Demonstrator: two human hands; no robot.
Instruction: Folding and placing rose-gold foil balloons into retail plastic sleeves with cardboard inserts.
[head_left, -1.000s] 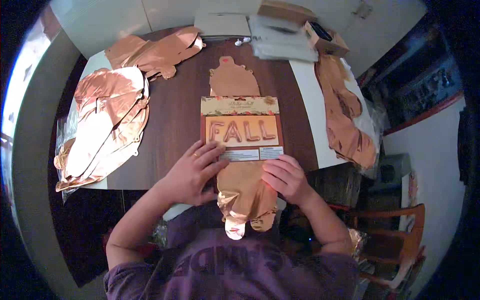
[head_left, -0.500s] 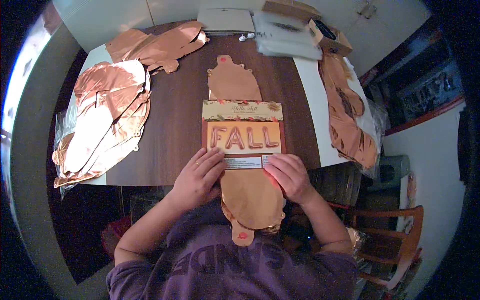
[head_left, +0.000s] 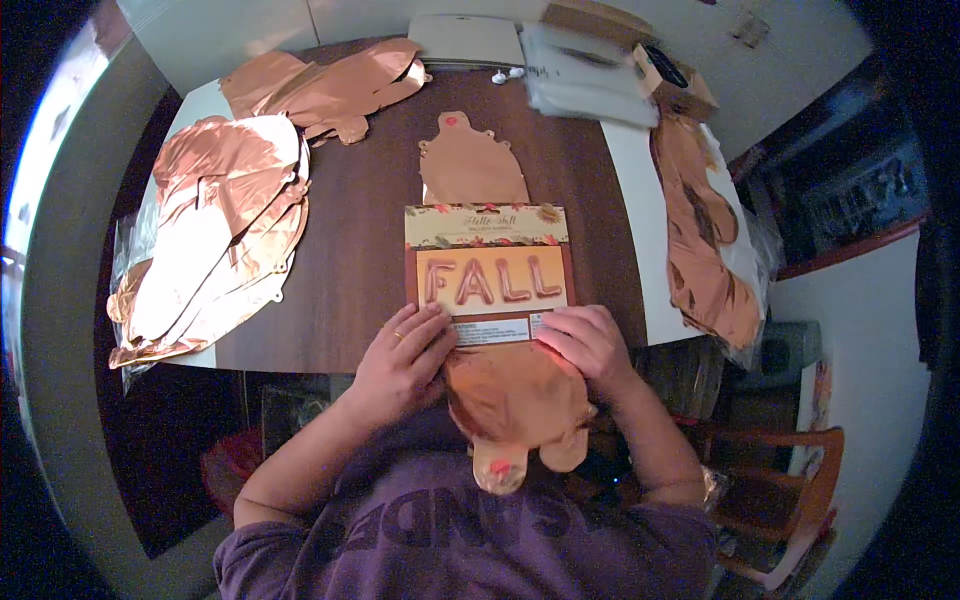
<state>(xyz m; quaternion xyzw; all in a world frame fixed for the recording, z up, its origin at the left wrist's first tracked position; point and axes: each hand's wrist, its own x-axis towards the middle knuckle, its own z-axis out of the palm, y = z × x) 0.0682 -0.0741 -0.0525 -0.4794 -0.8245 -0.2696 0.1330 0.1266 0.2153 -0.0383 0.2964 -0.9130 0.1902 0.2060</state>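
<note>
A printed cardboard card [head_left: 488, 283] with a picture of letter-shaped balloons lies across a flat, folded copper foil balloon [head_left: 472, 168]. Beyond the card's far edge the balloon's narrow end rests on the table; its near end hangs over the table's front edge toward me. My left hand [head_left: 404, 362] is closed on the card's near left corner, with its fingertips on top. At the near right corner my right hand [head_left: 588, 350] grips it likewise, fingers curled over the edge. Both thumbs are hidden, as is the balloon's middle under the card.
The dark wooden table [head_left: 345, 250] has a pile of shiny copper foil balloons [head_left: 225, 230] at left and another foil balloon [head_left: 320, 90] behind it. More foil [head_left: 700, 230] lies along the right edge. Clear plastic bags [head_left: 585, 75] and an open cardboard box [head_left: 675, 85] stand far right. A wooden chair [head_left: 780, 450] is at right.
The balloon's near end has bent downward, and its surface now looks more wrinkled and darker. Both hands keep their hold on the card. The whole view has shifted slightly.
</note>
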